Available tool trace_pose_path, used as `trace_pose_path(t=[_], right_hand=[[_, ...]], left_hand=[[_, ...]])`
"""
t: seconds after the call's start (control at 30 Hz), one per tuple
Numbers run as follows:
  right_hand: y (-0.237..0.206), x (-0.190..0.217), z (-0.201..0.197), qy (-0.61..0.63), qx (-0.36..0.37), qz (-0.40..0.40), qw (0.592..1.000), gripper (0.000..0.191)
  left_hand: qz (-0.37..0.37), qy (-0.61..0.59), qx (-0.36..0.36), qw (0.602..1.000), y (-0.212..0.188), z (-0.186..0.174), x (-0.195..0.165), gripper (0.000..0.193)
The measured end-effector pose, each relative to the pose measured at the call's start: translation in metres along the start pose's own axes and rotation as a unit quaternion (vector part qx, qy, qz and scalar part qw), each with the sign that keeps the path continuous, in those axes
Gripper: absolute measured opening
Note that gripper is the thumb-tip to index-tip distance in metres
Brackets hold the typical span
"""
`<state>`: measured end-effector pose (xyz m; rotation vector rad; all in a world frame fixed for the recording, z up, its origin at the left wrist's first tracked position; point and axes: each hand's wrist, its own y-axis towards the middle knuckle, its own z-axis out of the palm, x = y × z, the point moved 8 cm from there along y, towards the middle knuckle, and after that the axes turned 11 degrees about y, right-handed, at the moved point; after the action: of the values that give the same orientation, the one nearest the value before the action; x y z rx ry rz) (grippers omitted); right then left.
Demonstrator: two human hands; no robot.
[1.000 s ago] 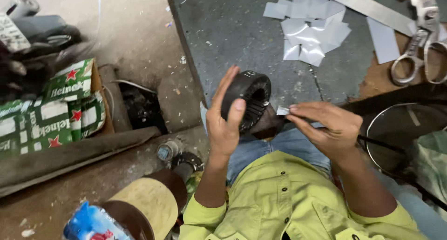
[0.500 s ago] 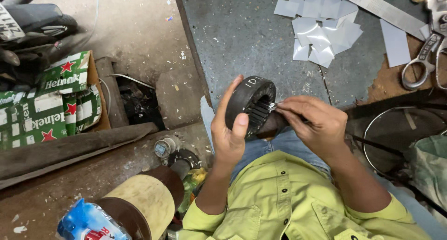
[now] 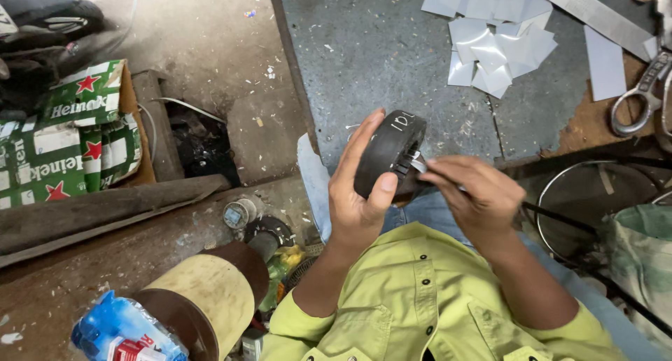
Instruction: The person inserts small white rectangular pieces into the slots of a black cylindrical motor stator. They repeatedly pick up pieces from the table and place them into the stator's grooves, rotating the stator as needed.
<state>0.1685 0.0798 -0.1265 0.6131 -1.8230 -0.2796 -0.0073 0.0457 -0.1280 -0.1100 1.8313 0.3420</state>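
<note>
Left hand (image 3: 360, 193): raised, palm toward the body, fingers upright and curled, thumb pressed across the front in a firm grip.
Right hand (image 3: 472, 196): fingers pinched together, tips pointing left, meeting the left hand.
Forearms: bare, both bent up from yellow-green sleeves.

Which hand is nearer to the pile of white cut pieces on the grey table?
The right hand, slightly. It is below the pile of white cut pieces, pushing a thin strip into the black round part. The left hand holds that part, further left of the pile.
</note>
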Motion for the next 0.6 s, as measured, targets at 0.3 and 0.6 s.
trace_pose_path(t=[0.3, 0.6], right_hand=[[0.024, 0.03, 0.007, -0.023, 0.002, 0.013, 1.0, 0.02], [0.024, 0.056, 0.023, -0.082, 0.011, -0.024, 0.996, 0.024]], left_hand=[[0.005, 0.011, 0.024, 1.0, 0.014, -0.014, -0.029, 0.068], [0.006, 0.009, 0.026, 1.0, 0.014, -0.035, -0.038, 0.068]])
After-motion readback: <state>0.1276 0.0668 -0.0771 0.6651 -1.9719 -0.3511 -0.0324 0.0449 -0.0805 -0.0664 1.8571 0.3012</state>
